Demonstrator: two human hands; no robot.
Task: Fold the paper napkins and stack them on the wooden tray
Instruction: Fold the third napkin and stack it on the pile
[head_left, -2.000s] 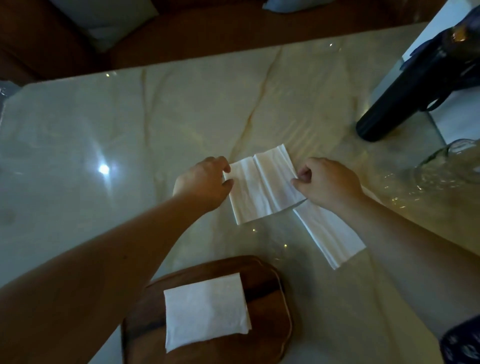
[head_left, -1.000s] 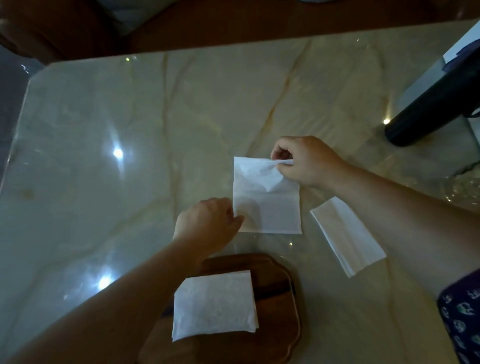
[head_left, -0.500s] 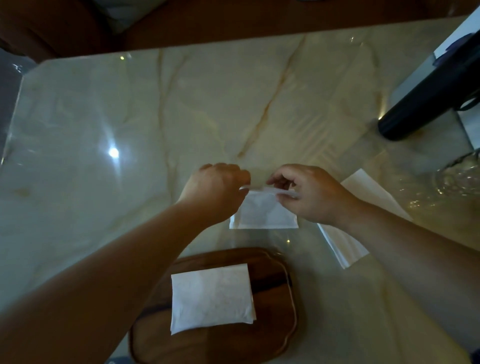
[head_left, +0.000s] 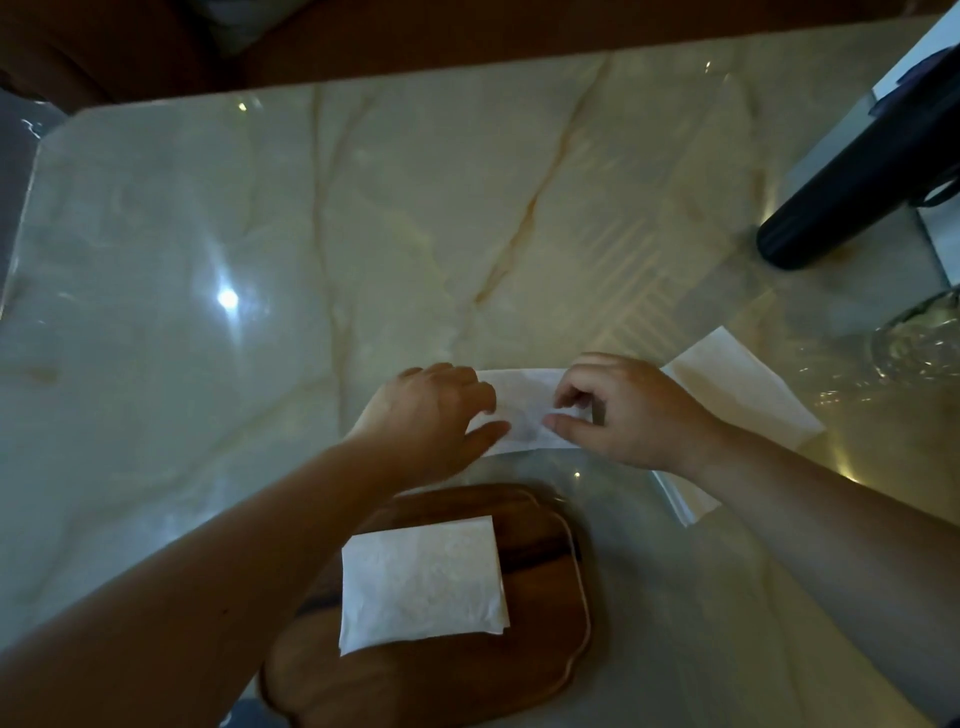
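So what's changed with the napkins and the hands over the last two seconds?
The napkin on the table went from an open sheet to a narrow folded strip. The right hand drew its far edge toward the person, the left hand joined in, and both now pinch it. The folded napkin on the wooden tray and the spare napkin stayed put.

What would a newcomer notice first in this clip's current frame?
Two bare hands meet at the middle of the marble table: the left hand and right hand are pressing a white napkin into a fold. Just nearer the person, a folded napkin lies on the wooden tray. Another napkin waits under the right forearm, with a dark cylinder at the far right.
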